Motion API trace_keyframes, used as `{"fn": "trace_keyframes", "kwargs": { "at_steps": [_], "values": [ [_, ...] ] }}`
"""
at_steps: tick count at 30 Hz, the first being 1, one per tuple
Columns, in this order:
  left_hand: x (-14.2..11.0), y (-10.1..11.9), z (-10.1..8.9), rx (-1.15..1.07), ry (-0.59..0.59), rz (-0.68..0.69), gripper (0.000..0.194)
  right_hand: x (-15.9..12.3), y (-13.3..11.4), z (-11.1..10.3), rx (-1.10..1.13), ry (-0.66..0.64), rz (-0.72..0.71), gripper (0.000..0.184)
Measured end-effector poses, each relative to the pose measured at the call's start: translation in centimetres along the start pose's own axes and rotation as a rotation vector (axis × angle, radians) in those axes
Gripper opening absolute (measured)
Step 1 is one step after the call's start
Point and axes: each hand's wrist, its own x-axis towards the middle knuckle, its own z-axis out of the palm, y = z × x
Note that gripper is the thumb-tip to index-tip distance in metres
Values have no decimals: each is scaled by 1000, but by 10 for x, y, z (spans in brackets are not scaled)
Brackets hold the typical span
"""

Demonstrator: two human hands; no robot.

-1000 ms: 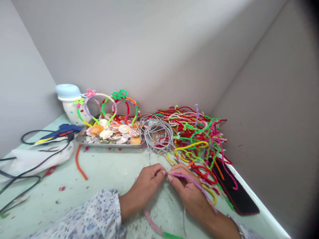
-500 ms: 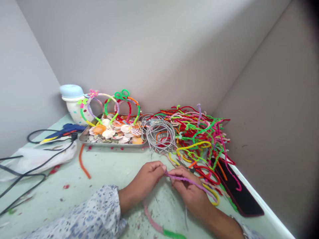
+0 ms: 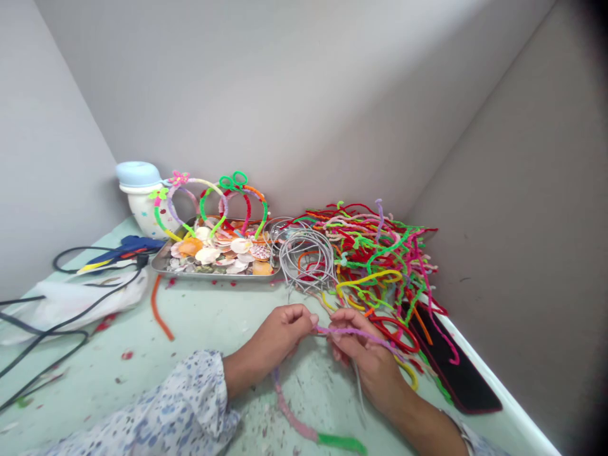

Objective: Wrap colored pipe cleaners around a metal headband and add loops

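Observation:
My left hand (image 3: 275, 339) pinches a grey wire partly covered in wound pipe cleaner. Below that hand, the covered length (image 3: 295, 423) curves down, pink and then green at its end. My right hand (image 3: 373, 361) is closed on a purple pipe cleaner (image 3: 355, 331), which runs from the left fingertips across the right fingers. The bare wire tail (image 3: 358, 387) hangs below my right hand. Both hands are close together above the table, with a short span of wire and pipe cleaner between them. The exact grip of the fingertips is partly hidden.
Behind the hands stand a metal tray (image 3: 216, 275) of shells with pipe-cleaner hoops (image 3: 225, 190), a grey wire coil (image 3: 308, 259) and a pipe-cleaner heap (image 3: 375, 244). Red-handled scissors (image 3: 399, 335) and a black phone (image 3: 456, 367) lie right. Black cables (image 3: 71, 316) lie left.
My right hand has shifted slightly right and its fingers have opened somewhat around the pipe cleaner. The green end has swung a little right. The whole view shifted slightly at first.

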Motion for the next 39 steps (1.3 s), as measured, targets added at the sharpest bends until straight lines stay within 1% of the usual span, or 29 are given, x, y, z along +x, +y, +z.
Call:
{"fn": "trace_keyframes", "kwargs": {
  "at_steps": [6, 11, 17, 24, 31, 39],
  "values": [
    [2, -5, 0, 66, -15, 55, 30, 3, 9, -1, 123, 33, -7, 17],
    [2, -5, 0, 112, -13, 65, 29, 3, 11, -1, 174, 24, -25, 16],
    [0, -6, 3, 153, -12, 76, 26, 4, 12, -1, 168, 25, -42, 14],
    [-6, -4, 9, 287, 90, 203, 16, 4, 14, -3, 138, 29, -57, 14],
    [-8, -8, 10, 443, 143, 285, 19, 2, 8, -1, 118, 29, -62, 15],
    [-15, -1, 9, 449, 116, 305, 22, 1, 6, 1, 156, 16, -50, 15]
  ]
}}
